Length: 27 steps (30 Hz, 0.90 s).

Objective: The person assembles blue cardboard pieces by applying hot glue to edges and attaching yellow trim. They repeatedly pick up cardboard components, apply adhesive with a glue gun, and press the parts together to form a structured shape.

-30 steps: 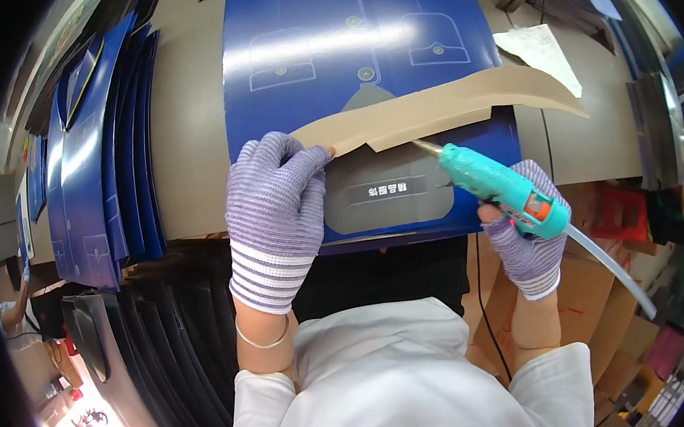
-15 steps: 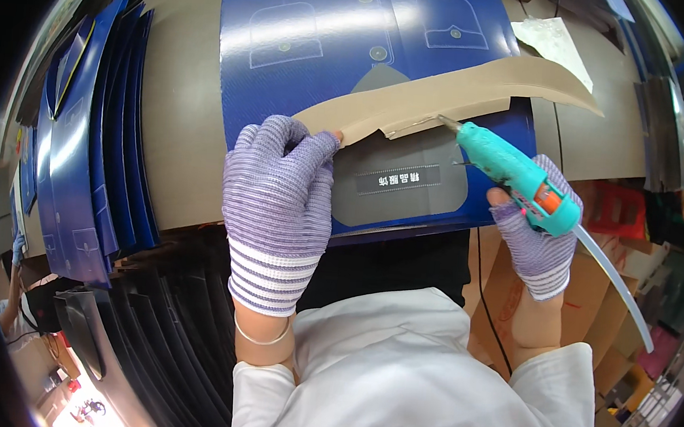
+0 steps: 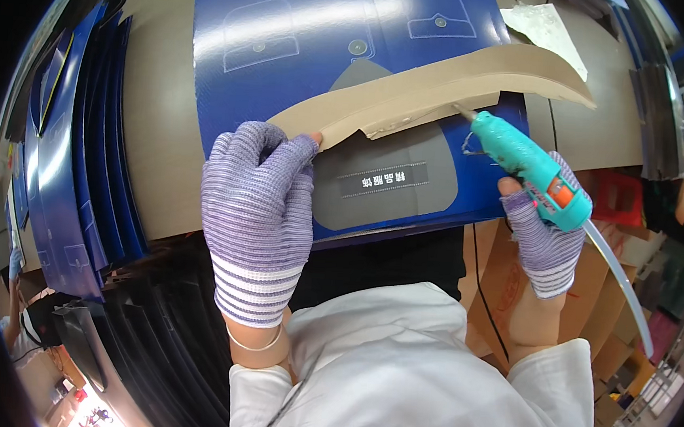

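Observation:
My left hand (image 3: 258, 192), in a purple-striped knit glove, pinches the left end of a curved tan cardboard strip (image 3: 414, 87). My right hand (image 3: 546, 228), gloved the same way, is wrapped round a teal glue gun (image 3: 524, 159) with a whitish glue stick trailing from its back. The gun's metal tip meets the strip's lower flap, where a glossy line of glue runs along the left part. Below the strip lies a printed blue cardboard sheet (image 3: 264, 81) with a grey rounded panel (image 3: 383, 186) near its front edge. My thumb tips show bare.
Folded blue cardboard pieces (image 3: 59, 170) stand in a row at the left. Dark sheets (image 3: 167, 336) are stacked below them. A crumpled whitish sheet (image 3: 549, 36) lies at the back right of the grey table (image 3: 155, 113). Brown cartons (image 3: 503, 292) stand by my right arm; a co-worker's gloved hand (image 3: 15, 262) is far left.
The glue gun's tip has moved right along the flap, leaving a longer glue line behind it. The sheet, strip and left hand appear shifted slightly left in view.

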### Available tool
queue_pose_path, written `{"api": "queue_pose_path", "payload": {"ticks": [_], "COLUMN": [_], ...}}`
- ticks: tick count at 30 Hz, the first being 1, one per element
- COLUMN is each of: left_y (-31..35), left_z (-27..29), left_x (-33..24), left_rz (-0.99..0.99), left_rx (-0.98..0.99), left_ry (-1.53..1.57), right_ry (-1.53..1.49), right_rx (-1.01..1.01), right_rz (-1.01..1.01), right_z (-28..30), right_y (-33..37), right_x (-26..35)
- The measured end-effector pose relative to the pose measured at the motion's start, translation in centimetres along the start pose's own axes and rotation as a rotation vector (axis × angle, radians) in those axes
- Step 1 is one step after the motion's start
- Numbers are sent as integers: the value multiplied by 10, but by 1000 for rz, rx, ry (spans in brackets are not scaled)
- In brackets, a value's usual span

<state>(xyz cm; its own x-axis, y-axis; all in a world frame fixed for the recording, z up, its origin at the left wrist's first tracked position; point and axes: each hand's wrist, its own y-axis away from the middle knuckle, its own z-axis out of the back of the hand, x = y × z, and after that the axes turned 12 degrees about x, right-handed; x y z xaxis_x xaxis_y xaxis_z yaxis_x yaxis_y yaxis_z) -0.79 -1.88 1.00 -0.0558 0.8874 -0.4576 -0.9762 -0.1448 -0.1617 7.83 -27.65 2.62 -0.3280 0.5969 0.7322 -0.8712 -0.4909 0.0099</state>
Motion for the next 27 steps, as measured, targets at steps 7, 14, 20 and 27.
{"api": "queue_pose_path", "payload": {"ticks": [7,14,20,27], "left_y": [1,1,-2,0], "left_z": [-3,2,1,-1], "left_x": [3,2,1,2], "left_rz": [12,-6,-25,-28], "left_rx": [4,24,3,-14], "left_ry": [24,9,2,20], "right_ry": [210,82,94,242], "right_rx": [64,-116,-100,-170], "right_rz": [308,19,268,247], "right_z": [-13,4,6,1], "right_y": [-12,-2,-12,-13], "right_x": [14,-6,-4,-4]}}
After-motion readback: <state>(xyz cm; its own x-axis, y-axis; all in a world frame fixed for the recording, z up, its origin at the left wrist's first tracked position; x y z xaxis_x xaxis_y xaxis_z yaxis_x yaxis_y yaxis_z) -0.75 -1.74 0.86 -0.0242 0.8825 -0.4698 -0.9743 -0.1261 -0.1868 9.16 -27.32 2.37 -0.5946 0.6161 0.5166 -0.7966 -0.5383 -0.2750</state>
